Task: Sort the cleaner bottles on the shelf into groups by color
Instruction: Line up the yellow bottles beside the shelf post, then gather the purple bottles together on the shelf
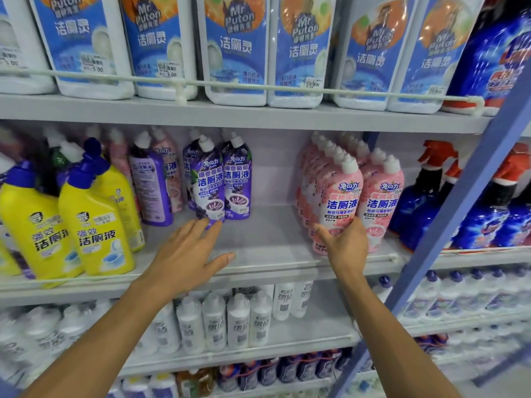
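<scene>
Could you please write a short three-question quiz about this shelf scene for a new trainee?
1. True or false: the right hand is on a pink cleaner bottle.
2. The left hand reaches toward a bottle of which color? A) yellow B) purple C) blue
3. Fill in: the yellow cleaner bottles have ____ caps.

Key: 1 true. 2 B, the purple cleaner bottle, which its fingertips touch at the base. 3 blue.
</scene>
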A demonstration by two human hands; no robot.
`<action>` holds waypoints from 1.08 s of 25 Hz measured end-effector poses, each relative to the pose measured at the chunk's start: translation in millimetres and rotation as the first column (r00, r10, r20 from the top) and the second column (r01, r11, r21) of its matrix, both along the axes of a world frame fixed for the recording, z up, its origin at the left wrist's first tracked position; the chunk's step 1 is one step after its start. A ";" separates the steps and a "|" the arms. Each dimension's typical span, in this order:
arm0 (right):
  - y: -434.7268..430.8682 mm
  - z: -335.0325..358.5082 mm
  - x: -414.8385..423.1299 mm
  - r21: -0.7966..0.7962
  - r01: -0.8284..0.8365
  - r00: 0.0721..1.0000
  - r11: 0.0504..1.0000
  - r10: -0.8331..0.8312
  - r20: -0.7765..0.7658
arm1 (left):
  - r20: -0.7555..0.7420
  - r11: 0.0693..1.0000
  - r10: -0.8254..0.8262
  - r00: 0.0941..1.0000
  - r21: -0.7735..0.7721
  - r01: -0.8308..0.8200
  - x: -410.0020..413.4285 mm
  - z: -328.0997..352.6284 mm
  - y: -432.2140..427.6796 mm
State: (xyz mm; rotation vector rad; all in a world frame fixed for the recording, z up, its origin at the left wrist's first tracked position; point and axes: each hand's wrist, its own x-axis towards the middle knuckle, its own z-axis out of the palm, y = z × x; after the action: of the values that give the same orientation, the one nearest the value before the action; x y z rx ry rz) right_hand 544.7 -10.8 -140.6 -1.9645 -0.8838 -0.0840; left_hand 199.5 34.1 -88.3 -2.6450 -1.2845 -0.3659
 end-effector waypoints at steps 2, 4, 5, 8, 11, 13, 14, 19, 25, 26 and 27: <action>-0.7 0.9 -2.8 0.005 0.003 1.000 1.000 -0.003 -0.001 | 0.012 1.000 -0.002 1.000 0.001 0.002 -3.3 2.4 1.7; -2.6 2.8 -3.0 -0.004 -0.015 1.000 1.000 0.015 0.005 | 0.024 1.000 0.005 1.000 0.004 -0.005 -8.7 5.4 4.3; -3.5 3.0 -2.1 -0.011 -0.026 1.000 1.000 0.026 0.016 | 0.025 1.000 0.009 1.000 0.012 -0.009 -12.4 5.3 6.6; -15.5 8.2 0.0 -0.010 -0.068 0.997 0.998 0.068 0.028 | 0.009 1.000 0.014 1.000 0.023 -0.014 -17.9 0.6 10.7; -36.6 10.5 -4.2 -0.115 -0.109 0.984 0.987 0.123 0.126 | 0.012 1.000 0.012 1.000 0.003 -0.012 -15.4 -9.9 8.0; -51.9 7.1 -19.5 -0.220 -0.101 0.967 0.970 0.148 0.209 | 0.020 1.000 -0.002 1.000 0.004 0.002 -13.0 -14.4 7.5; -57.2 5.4 -29.4 -0.262 -0.114 0.955 0.958 0.178 0.238 | 0.020 1.000 -0.006 1.000 0.000 0.006 -12.0 -14.8 7.8; -56.2 11.4 -63.9 -0.452 -0.410 0.756 0.793 0.572 0.318 | -0.007 1.000 -0.003 1.000 0.000 0.003 -13.7 -17.1 6.3; -21.7 34.0 -104.3 -0.594 -0.576 0.495 0.562 0.818 0.294 | -0.002 0.997 0.083 0.997 0.006 -0.083 -42.0 -13.9 9.4; -12.5 39.3 -113.3 -0.585 -0.599 0.478 0.547 0.830 0.287 | 0.007 0.995 0.098 0.995 0.012 -0.098 -45.9 -13.5 10.0; -1.3 44.4 -122.7 -0.570 -0.623 0.455 0.535 0.841 0.291 | 0.016 0.994 0.111 0.994 0.020 -0.111 -50.5 -13.1 11.2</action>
State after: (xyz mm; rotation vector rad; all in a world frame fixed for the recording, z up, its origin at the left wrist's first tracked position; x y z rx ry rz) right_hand 422.1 -12.1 -96.2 -1.6948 -2.2770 0.0762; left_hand 149.0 45.3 -101.3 -2.5451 -1.4173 -0.3809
